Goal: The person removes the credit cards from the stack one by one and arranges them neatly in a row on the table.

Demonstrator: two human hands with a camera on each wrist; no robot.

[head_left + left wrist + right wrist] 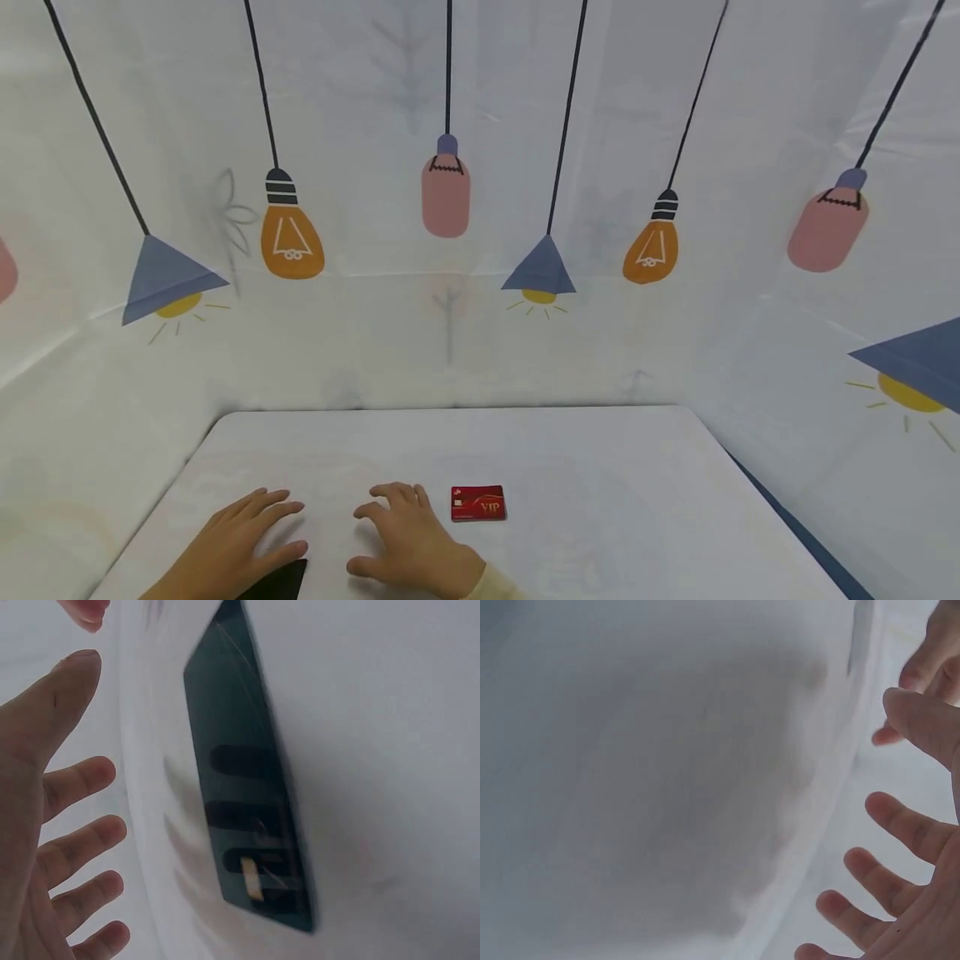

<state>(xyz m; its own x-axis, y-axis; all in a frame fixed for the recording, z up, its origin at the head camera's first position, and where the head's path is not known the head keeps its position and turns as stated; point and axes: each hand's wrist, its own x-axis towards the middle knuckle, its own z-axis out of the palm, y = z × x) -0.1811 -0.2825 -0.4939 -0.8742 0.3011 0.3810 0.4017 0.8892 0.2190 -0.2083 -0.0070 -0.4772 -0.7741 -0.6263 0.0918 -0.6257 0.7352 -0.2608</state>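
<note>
My left hand (pixel 238 546) hovers over the near left of the white table, fingers spread and slightly bent, holding nothing. Below it lies a dark, glossy, flat rectangular panel (pixel 236 727), like a phone screen, with a small tan patch near one end; finger reflections show on its surface. In the head view only a dark corner of this panel (pixel 288 579) appears beside the left thumb. To its right, my right hand (pixel 418 542) is also empty, fingers apart and loosely bent. A red card marked VIP (pixel 478 503) lies flat just beyond the right hand's wrist side.
The white table (pixel 637 500) has rounded far corners and reaches back to a white fabric wall (pixel 360 350) printed with hanging lamps and bulbs. A blue strip (pixel 795 525) runs along the table's right edge.
</note>
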